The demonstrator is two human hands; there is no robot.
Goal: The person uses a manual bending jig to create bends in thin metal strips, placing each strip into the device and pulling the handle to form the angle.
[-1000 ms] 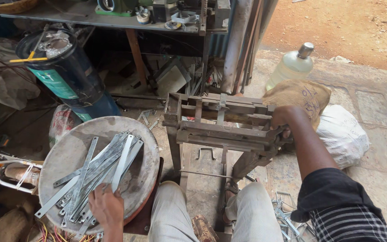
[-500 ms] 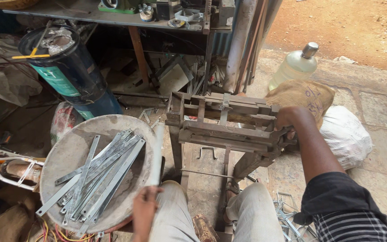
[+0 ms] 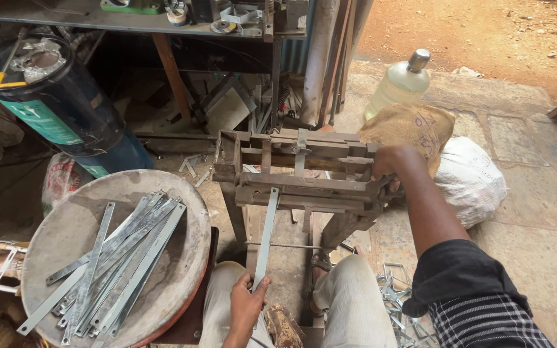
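Since a second ago the left hand (image 3: 247, 304) has left the round pan (image 3: 46, 232) of metal strips (image 3: 120, 258); it now grips one strip (image 3: 267, 235), its far end fed into the wooden press (image 3: 298, 174). Right of the press, the right hand (image 3: 388, 164) clenches its lever end, apparently ready to work it.

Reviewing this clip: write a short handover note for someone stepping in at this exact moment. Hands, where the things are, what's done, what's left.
Left hand: grips the near end of one metal strip, its far end at the bending jig.
Right hand: on the jig's right end, at its handle.
Stock: flat strips piled in the round pan, person's left.
Done: bent wire-like pieces lie on the ground, right.
Left: this strip looks unbent; the pile waits.
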